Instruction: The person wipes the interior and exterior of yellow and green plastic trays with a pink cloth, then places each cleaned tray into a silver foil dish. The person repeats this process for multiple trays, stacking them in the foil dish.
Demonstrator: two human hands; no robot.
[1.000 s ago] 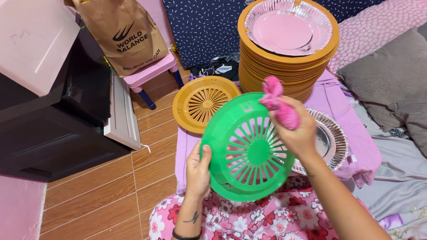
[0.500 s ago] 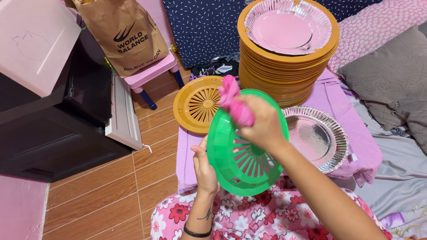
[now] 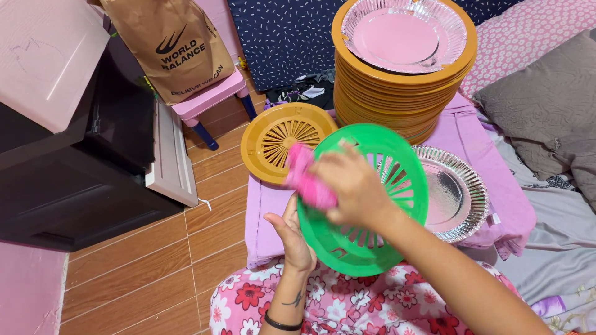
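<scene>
Hands on green slotted plate holder, pink cloth at its rim.
Left hand (image 3: 292, 239) props the green plate holder (image 3: 397, 180) tilted above the lap, fingers clenched on its left edge. Right hand (image 3: 351, 186) has fingers clenched around a bunched pink cloth (image 3: 304, 177), pressed on the holder's left rim. Orange holder (image 3: 282, 139) and foil plate (image 3: 450, 198) lie on the purple-covered counter (image 3: 462, 136) behind.

The left hand (image 3: 292, 232) gripped the green slotted plate holder (image 3: 372, 205) at its left rim while the right hand (image 3: 351, 186) pressed a pink cloth (image 3: 307, 180) against it
</scene>
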